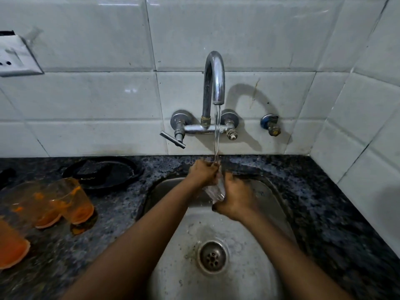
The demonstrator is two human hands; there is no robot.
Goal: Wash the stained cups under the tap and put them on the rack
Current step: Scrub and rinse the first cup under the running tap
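Note:
Over the steel sink (272,191) both hands hold one clear cup (216,190), tilted under the water running from the chrome tap (215,76). My left hand (202,173) grips the cup's upper end where the stream lands. My right hand (234,199) wraps its lower end. On the counter to the left lie several clear cups with orange stains: one (73,200) close to the sink, another (46,211) beside it, and one (10,245) at the frame's left edge. No rack is in view.
A black round plate (104,172) lies on the dark granite counter (324,213) behind the stained cups. The tap lever (173,139) sticks out left of the spout. White tiled walls stand behind and to the right. A wall socket (15,55) is at upper left.

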